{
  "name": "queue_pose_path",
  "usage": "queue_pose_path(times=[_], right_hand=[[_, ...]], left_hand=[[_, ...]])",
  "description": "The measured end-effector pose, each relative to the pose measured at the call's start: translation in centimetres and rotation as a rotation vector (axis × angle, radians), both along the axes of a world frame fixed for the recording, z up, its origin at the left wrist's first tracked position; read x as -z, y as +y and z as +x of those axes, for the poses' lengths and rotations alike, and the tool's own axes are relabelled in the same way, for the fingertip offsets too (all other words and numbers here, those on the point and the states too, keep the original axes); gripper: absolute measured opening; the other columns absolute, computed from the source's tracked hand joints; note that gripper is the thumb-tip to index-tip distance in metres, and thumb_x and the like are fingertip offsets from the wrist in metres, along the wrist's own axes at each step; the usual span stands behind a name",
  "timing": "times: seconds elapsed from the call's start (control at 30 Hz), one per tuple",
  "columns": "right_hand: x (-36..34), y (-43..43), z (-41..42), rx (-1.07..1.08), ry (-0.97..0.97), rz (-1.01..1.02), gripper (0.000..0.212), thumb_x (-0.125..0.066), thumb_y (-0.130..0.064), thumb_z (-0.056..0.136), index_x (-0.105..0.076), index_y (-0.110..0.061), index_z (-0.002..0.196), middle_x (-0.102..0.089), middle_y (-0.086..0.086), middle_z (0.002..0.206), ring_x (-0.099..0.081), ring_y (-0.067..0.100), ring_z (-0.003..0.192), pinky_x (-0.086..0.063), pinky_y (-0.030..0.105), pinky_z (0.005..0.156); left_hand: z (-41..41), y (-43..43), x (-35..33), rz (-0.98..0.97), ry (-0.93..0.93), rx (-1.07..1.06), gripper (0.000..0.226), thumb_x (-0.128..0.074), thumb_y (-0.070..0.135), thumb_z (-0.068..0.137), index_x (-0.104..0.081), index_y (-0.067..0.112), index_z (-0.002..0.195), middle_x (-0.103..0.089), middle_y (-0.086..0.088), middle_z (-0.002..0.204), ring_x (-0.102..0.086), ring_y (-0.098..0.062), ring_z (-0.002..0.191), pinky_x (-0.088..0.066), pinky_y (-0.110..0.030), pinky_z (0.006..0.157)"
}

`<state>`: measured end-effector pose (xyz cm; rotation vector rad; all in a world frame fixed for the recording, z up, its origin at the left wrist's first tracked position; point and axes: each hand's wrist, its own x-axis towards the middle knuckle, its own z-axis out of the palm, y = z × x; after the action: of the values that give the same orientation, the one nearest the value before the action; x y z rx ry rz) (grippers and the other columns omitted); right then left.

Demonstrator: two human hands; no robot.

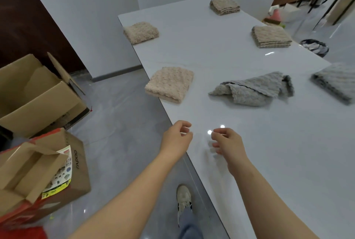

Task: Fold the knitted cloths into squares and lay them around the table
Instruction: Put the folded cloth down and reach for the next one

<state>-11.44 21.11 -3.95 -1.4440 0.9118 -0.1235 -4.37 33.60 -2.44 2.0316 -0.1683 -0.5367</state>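
The left hand (177, 138) and right hand (226, 142) hover empty, fingers loosely curled. The crumpled grey cloth (251, 89) lies at one o'clock on the table (269, 162); best spread it flat, then match edges.

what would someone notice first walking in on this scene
The crumpled grey cloth mid-table stands out, the one unfolded thing among neat squares such as the near beige square by the left edge of the table. Nearer the camera, the left hand and right hand hover empty, fingers loosely curled, at the table's edge. Open cardboard boxes clutter the floor at left.
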Motion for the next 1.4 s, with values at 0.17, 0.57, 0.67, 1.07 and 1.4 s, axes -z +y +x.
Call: queue_pose_path(times=[0.17, 0.57, 0.67, 1.07, 1.4], right_hand=[[-0.4, 0.4, -5.3, -0.041, 0.027, -0.007, 0.012, -0.057, -0.016, 0.086, -0.062, -0.015, 0.098, -0.062, 0.0, 0.093, -0.061, 0.015, 0.077, -0.047, 0.029, 0.072], [-1.2, -12.2, -11.6, -0.226, 0.013, -0.07, 0.015, -0.059, -0.02, 0.086, -0.062, -0.015, 0.1, -0.063, 0.002, 0.095, -0.06, 0.013, 0.075, -0.046, 0.025, 0.067], [-1.3, -16.4, -13.1, -0.322, 0.058, -0.086, 0.014, -0.059, -0.02, 0.086, -0.062, -0.016, 0.099, -0.062, -0.001, 0.091, -0.06, 0.013, 0.075, -0.046, 0.025, 0.067], [-0.5, -23.9, -11.5, -0.484, 0.099, -0.131, 0.007, -0.055, -0.018, 0.086, -0.06, -0.019, 0.091, -0.062, -0.002, 0.093, -0.057, 0.015, 0.076, -0.045, 0.023, 0.064], [-0.5, -27.9, -2.6, -0.509, -0.075, -0.547, 0.033, -0.048, -0.011, 0.088, -0.054, -0.016, 0.12, -0.052, -0.001, 0.123, -0.054, 0.013, 0.097, -0.035, 0.023, 0.078]], left_hand=[[-5.6, 0.4, -0.4, -0.009, 0.051, -0.001, 0.016, -0.052, 0.015, 0.088, -0.058, 0.027, 0.097, -0.056, 0.009, 0.084, -0.052, -0.005, 0.073, -0.04, -0.011, 0.057], [-13.9, -10.6, -0.7, 0.009, 0.037, -0.064, 0.017, -0.051, 0.019, 0.089, -0.059, 0.029, 0.101, -0.061, 0.005, 0.094, -0.056, -0.01, 0.084, -0.042, -0.02, 0.067], [-16.2, -14.7, -0.8, -0.004, 0.053, -0.155, 0.017, -0.052, 0.02, 0.089, -0.06, 0.029, 0.1, -0.063, 0.004, 0.096, -0.059, -0.012, 0.091, -0.045, -0.021, 0.072], [-15.3, -21.9, 0.5, 0.052, 0.014, -0.298, 0.016, -0.052, 0.017, 0.088, -0.06, 0.029, 0.097, -0.061, 0.008, 0.089, -0.056, -0.008, 0.081, -0.042, -0.018, 0.067], [-6.2, -27.3, 2.2, 0.377, -0.441, -0.176, 0.045, -0.048, 0.01, 0.086, -0.049, 0.02, 0.13, -0.043, 0.0, 0.139, -0.037, -0.024, 0.126, -0.035, -0.033, 0.099]])
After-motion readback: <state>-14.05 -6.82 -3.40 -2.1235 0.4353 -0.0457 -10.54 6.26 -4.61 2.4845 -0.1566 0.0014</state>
